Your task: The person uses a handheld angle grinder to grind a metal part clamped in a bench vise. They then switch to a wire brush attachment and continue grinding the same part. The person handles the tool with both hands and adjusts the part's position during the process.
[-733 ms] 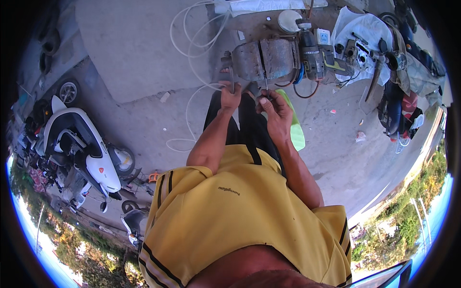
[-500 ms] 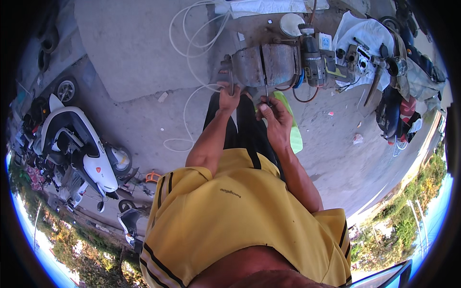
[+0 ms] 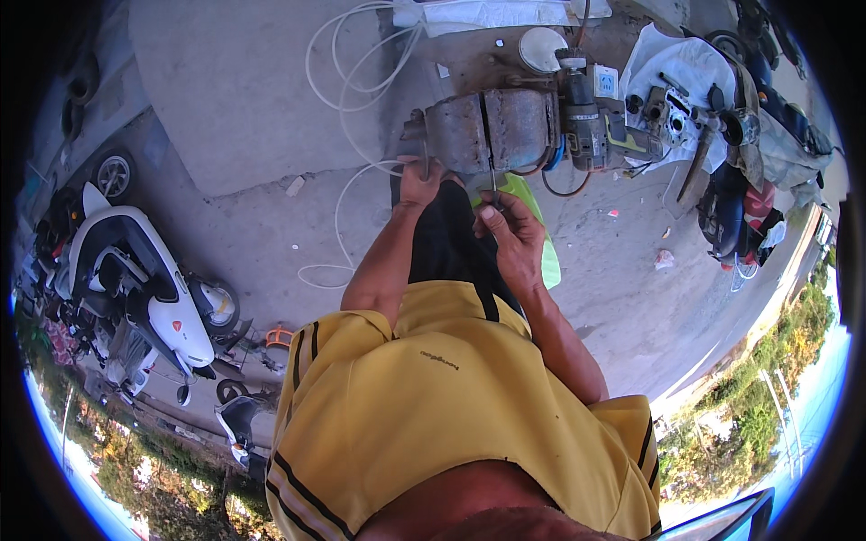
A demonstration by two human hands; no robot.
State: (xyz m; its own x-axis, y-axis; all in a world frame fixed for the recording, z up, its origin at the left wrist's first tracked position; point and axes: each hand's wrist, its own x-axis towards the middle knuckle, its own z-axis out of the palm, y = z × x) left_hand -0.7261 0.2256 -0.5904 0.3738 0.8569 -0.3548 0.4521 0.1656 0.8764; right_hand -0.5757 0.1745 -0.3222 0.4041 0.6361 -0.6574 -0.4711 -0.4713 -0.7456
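A rusty bench vise (image 3: 523, 126) stands in front of me, its two jaws separated by a narrow dark gap. At its left end my left hand (image 3: 419, 185) is closed round the vise handle (image 3: 424, 160); the fingers are partly hidden. My right hand (image 3: 514, 230) pinches a thin metal rod (image 3: 492, 180) between thumb and fingers, just on my side of the vise. The rod points away from me and its far end lies at the gap between the jaws. Whether the jaws grip it I cannot tell.
Right of the vise lie a power drill (image 3: 586, 122) and a white cloth (image 3: 649, 68) with metal engine parts. A pale hose (image 3: 341, 108) loops at the left. A white scooter (image 3: 180, 320) stands further left. Bright green material (image 3: 546, 261) hangs beside my right hand.
The whole view has shifted slightly, with the vise now a little lower and further left. Both hands stay at nearly the same places on the vise handle and the rod.
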